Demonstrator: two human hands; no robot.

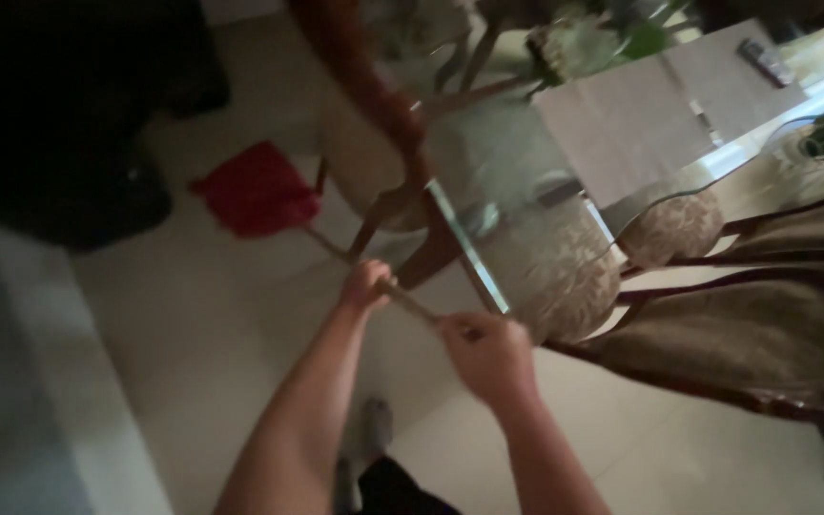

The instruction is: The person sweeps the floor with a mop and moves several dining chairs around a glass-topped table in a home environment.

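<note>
Beside glass table (pixel 517 181), hands grip thin mop handle (pixel 412 303).

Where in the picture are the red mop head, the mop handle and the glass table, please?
Red mop head (pixel 257 189), head view, middle of the cloth.
Mop handle (pixel 414 303), head view, stretch between the hands.
Glass table (pixel 469 250), head view, near edge.

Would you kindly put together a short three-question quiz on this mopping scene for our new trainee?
1. True or false: both hands grip the mop handle.
2. What colour is the mop head on the floor?
3. Which hand is nearer the mop head: A) the left hand or B) the right hand?

Key: 1 true; 2 red; 3 A. The glass table and the upholstered chairs stand just beyond the hands.
</note>
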